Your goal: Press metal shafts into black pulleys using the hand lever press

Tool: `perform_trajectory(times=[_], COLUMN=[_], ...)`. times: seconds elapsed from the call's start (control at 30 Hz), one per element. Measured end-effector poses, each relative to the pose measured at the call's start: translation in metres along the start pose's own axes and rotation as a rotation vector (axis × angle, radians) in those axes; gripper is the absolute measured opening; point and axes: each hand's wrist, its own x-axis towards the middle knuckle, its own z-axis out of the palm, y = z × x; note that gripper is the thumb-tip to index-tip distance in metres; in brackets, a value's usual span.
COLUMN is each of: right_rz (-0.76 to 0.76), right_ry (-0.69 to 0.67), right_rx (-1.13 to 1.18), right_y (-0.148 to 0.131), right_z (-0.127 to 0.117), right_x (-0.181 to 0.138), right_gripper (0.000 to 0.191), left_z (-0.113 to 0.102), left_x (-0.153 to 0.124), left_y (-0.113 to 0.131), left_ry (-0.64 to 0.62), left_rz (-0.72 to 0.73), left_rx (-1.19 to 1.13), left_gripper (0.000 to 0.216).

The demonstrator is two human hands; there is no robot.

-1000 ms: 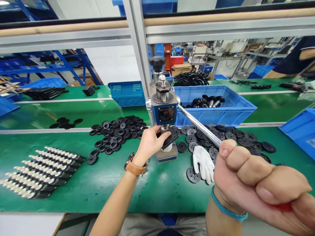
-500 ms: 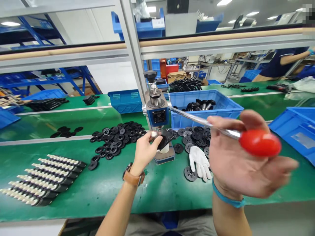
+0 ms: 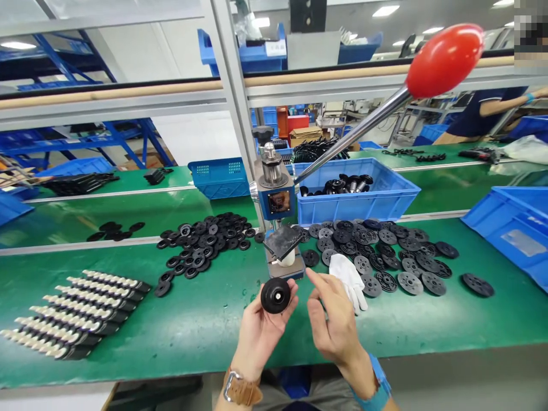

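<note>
My left hand (image 3: 262, 331) is closed around a round black stepped disc (image 3: 274, 298) with a small pale spot at its centre, held in front of the press. My right hand (image 3: 336, 322) is beside it, index finger stretched out, thumb apart, holding nothing. Beyond both hands stands a blue lever press (image 3: 274, 202), its steel lever raised and ending in a red knob (image 3: 445, 61). Under the ram, a flat black plate (image 3: 282, 242) lies tilted over a whitish round post (image 3: 288, 260). A white glove (image 3: 346, 279) lies just past my right hand.
Small black rings (image 3: 205, 242) are heaped left of the press; larger black discs (image 3: 400, 251) spread to the right. Rows of black parts with white tops (image 3: 81, 314) stand at the left. Blue bins (image 3: 359, 205) sit behind and right. A co-worker (image 3: 483, 114) is at the far right.
My right hand has let go of the red knob, and the lever has swung up. My left hand has drawn back from the press toward me with the black disc.
</note>
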Motion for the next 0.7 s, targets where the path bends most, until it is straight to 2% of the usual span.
perform_trajectory(times=[0.07, 0.17, 0.27, 0.33, 0.43, 0.7], right_rz=[0.033, 0.028, 0.040, 0.098, 0.212, 0.396], right_ry=[-0.003, -0.135, -0.248, -0.247, -0.237, -0.276], right_rx=[0.003, 0.033, 0.067, 0.117, 0.234, 0.430], right_y=[0.001, 0.002, 0.007, 0.012, 0.019, 0.026], right_z=[-0.001, 0.003, 0.012, 0.015, 0.013, 0.003], right_x=[-0.004, -0.011, -0.018, -0.024, -0.029, -0.035], right_gripper=[0.057, 0.069, 0.081, 0.077, 0.070, 0.074], left_z=[-0.004, -0.005, 0.000, 0.004, 0.010, 0.008], left_x=[0.001, 0.002, -0.001, -0.006, -0.014, -0.023], left_y=[-0.004, -0.014, -0.024, -0.029, -0.032, -0.030], left_ry=[-0.004, 0.057, 0.212, 0.261, 0.216, 0.130], left_rz=[-0.010, 0.022, 0.164, 0.266, 0.344, 0.460], left_rx=[0.001, 0.012, 0.081, 0.196, 0.390, 0.667], left_gripper=[0.035, 0.031, 0.016, 0.019, 0.037, 0.039])
